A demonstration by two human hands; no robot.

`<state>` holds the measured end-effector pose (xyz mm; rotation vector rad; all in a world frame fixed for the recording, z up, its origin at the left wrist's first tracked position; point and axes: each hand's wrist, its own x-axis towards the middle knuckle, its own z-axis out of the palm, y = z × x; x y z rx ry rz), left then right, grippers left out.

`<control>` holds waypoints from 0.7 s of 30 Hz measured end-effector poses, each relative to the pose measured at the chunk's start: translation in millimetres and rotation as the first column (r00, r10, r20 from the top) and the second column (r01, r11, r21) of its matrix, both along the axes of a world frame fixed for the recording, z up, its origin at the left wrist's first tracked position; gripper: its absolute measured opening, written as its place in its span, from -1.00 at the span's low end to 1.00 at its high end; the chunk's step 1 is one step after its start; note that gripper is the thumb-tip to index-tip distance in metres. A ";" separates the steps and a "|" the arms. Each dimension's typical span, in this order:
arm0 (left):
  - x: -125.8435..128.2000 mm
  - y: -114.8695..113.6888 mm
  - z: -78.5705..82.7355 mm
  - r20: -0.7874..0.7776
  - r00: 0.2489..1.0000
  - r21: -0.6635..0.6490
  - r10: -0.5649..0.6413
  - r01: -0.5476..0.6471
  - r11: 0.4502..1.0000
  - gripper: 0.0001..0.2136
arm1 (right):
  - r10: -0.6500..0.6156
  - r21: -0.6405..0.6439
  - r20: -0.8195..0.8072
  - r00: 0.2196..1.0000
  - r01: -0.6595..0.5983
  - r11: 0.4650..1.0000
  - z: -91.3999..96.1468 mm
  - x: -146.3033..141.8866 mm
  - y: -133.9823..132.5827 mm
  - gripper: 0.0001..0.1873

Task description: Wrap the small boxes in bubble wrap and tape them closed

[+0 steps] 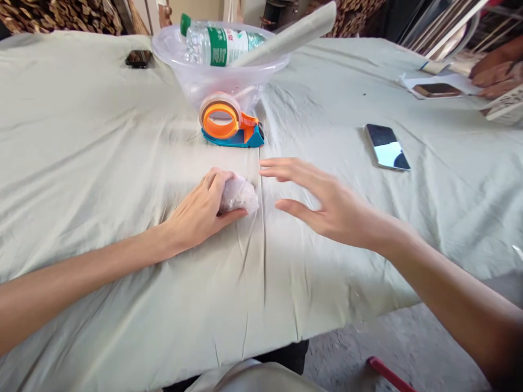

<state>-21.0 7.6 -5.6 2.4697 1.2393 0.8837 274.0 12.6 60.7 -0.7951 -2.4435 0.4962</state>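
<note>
bundle point(241, 193), pale lump in clear film, sits on the cloth point(118, 163) at mid-frame. left hand point(200, 207) pinches it from its left: thumb along the near edge, fingers over the far side. right hand point(333, 209), right of center, is spread, thumb apart from fingers, holding nothing, near the bundle but not touching.

handling guess: light, some give, film probably slick and crinkly. can't make out contents, so treat as maybe fragile. best hold: thumb near side, fingers far side, around the thick middle, mild squeeze. wouldn't tug the crumpled right end, film could slip or tear.

tape dispenser point(223, 122) sits above it in frame, by the plastic basin point(192, 84), upper center. phone point(387, 147) right of frame.
</note>
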 end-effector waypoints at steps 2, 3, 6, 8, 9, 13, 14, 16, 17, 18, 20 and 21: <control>-0.4 -1.6 0.5 -0.002 1.000 0.036 0.005 -0.005 0.999 -0.47 | -0.118 0.052 0.028 0.993 0.117 0.992 15.3 27.1 -32.7 -0.58; -0.4 -2.6 0.8 -0.005 1.000 0.062 0.010 -0.009 0.998 -0.46 | -0.147 0.064 0.059 0.987 0.143 0.988 18.2 41.0 -51.7 -0.59; 0.8 -5.7 1.4 -0.016 0.999 0.080 0.038 -0.037 0.996 -0.46 | -0.284 -0.048 0.325 0.902 0.316 0.948 9.1 77.1 -107.6 -0.58; 1.9 -7.3 1.9 -0.020 0.999 0.055 0.048 -0.047 0.997 -0.48 | -0.343 -0.107 0.397 0.851 0.414 0.904 -4.8 91.8 -134.8 -0.51; 2.4 -7.9 2.2 -0.020 0.999 0.045 0.047 -0.047 0.998 -0.49 | -0.362 -0.137 0.408 0.838 0.448 0.884 -11.5 95.9 -144.0 -0.52; 3.1 -8.4 2.8 -0.029 0.998 0.043 0.053 -0.051 0.998 -0.49 | -0.404 -0.217 0.364 0.839 0.498 0.839 -27.2 97.9 -156.9 -0.66; 3.1 -8.3 2.7 -0.030 0.998 0.049 0.054 -0.052 0.997 -0.49 | -0.413 -0.210 0.340 0.845 0.496 0.842 -28.4 97.1 -156.6 -0.70; 3.0 -8.0 2.5 -0.027 0.999 0.063 0.047 -0.046 0.997 -0.48 | -0.429 -0.167 0.296 0.853 0.489 0.856 -29.1 96.3 -154.3 -0.75; 3.0 -7.8 2.3 -0.023 0.999 0.070 0.042 -0.040 0.997 -0.48 | -0.433 -0.145 0.280 0.857 0.483 0.863 -28.9 96.2 -152.7 -0.75; 3.0 -7.6 2.1 -0.019 0.999 0.076 0.035 -0.033 0.997 -0.49 | -0.433 -0.132 0.269 0.860 0.479 0.868 -28.3 95.9 -150.9 -0.75; 3.3 -7.0 1.6 -0.014 1.000 0.082 0.017 -0.016 0.996 -0.49 | -0.436 -0.146 0.265 0.860 0.483 0.863 -26.2 94.2 -147.5 -0.73; 3.6 -6.6 1.4 -0.010 1.000 0.083 0.008 -0.007 0.996 -0.49 | -0.436 -0.173 0.276 0.856 0.491 0.854 -24.7 92.3 -146.3 -0.73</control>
